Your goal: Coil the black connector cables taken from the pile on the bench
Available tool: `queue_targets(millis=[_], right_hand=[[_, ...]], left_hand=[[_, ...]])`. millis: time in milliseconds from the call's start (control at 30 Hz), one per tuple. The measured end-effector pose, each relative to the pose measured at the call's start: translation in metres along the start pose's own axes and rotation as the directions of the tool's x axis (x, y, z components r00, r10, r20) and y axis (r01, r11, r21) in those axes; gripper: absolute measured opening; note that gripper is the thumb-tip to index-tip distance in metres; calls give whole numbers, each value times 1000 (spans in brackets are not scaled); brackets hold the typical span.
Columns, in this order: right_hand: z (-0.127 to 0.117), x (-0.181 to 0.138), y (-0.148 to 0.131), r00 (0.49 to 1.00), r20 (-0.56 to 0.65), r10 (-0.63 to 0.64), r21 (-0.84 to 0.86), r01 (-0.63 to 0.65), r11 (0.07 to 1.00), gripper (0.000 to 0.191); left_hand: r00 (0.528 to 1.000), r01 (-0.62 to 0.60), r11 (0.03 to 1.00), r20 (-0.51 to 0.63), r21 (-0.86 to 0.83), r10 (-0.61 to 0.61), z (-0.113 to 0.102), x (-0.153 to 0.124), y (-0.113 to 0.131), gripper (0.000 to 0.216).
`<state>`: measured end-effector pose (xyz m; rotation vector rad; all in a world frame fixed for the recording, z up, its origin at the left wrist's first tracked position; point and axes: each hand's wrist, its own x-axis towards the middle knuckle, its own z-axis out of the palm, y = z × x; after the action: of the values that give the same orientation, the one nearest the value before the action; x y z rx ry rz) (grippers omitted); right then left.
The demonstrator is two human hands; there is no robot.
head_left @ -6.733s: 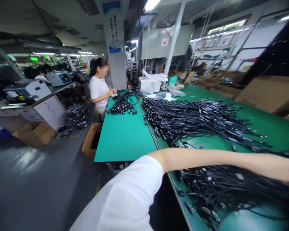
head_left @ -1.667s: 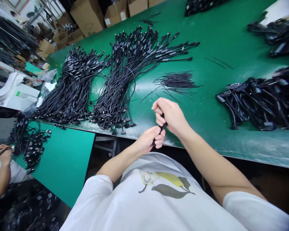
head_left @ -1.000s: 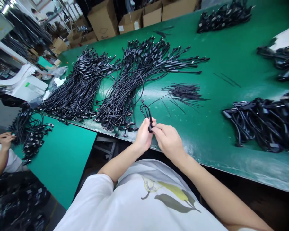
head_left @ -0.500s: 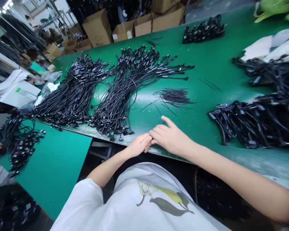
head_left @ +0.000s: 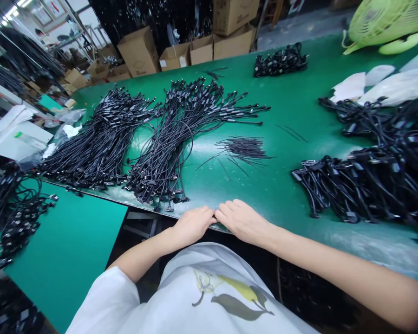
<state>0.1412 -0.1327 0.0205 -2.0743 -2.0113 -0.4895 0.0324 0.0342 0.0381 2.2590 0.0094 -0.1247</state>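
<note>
My left hand (head_left: 194, 224) and my right hand (head_left: 242, 221) meet at the front edge of the green table (head_left: 223, 190). Fingers of both are curled and touch each other; whatever they pinch, if anything, is hidden. Beyond them lies a small heap of thin black ties (head_left: 247, 147), some scattered singly. To the left of these spreads a pile of black cables (head_left: 170, 139) with metal-tipped connectors, their near ends close to my left hand. A second cable pile (head_left: 97, 134) lies farther left.
Bundled, folded black cables (head_left: 365, 185) cover the right side. A smaller bundle (head_left: 280, 60) sits at the back. White plastic bags (head_left: 386, 86) and a green fan (head_left: 386, 23) are at the far right. Cardboard boxes (head_left: 139, 51) stand behind. More cables (head_left: 21, 213) lie on the left table.
My right hand has come down nearer the table edge, its raised finger now lowered and curled. The view has shifted slightly, and the other person's hand at the left is out of sight.
</note>
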Motion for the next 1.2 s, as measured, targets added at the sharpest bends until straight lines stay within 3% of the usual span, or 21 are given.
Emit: queue_targets(millis=[100,167,233,300,367,433,533,667,900,1067,1200], right_hand=[[-5,6,6,998,12,-54,18,54,998,22],[-10,11,18,997,56,-59,175,48,983,24],[-11,17,44,997,79,-15,377,-16,926,28],[-4,24,83,983,60,173,452,-181,874,32],[11,31,130,884,1,467,323,-442,837,32],[31,37,171,775,-14,632,156,-623,767,26],[57,42,205,769,21,639,68,-639,766,17],[71,38,210,787,-20,617,61,-615,786,26],[76,25,207,794,-29,607,107,-601,792,25],[58,31,198,723,-51,689,159,-675,720,23],[30,33,150,677,-26,736,309,-695,650,19]], left_hand=[[997,75,989,20,-128,-73,5,-1,-1,26],[984,172,939,100,-299,-149,9,-2,-6,33],[963,271,810,151,-520,-225,14,-3,-13,41],[944,295,617,123,-729,-307,17,-2,-19,46],[929,237,451,65,-861,-365,17,0,-20,50],[923,183,367,30,-912,-384,16,3,-16,52],[927,155,327,24,-932,-373,12,6,-9,51],[930,95,294,-20,-951,-367,6,8,-4,50],[946,80,354,-41,-932,-321,2,12,2,46],[944,38,432,-109,-901,-310,5,6,4,41],[937,25,424,-127,-905,-326,6,7,7,38]])
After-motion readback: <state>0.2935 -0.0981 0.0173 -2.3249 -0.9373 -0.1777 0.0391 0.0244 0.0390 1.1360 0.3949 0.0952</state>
